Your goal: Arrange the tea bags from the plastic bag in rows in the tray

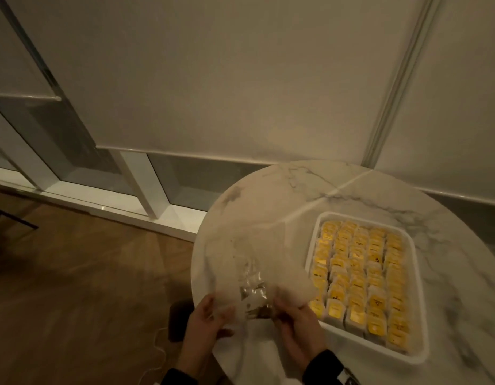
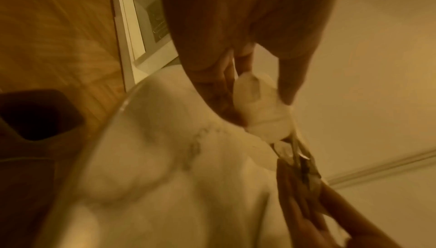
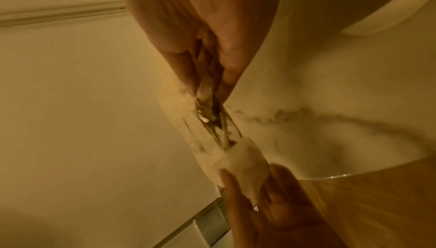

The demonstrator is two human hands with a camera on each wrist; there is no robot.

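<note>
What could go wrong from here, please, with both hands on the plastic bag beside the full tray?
1. The left hand and right hand pinch the crumpled plastic bag at the table's near edge; any tea bag left inside could drop to the floor.
2. The tray looks packed with tea bags, so squeezing in another may upset the rows.
3. The right hand is close to the tray and might nudge it.

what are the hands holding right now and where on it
Both hold the crumpled clear plastic bag above the table: the left hand grips its left end, the right hand pinches its right end. The tea bags sit untouched in the tray.
</note>
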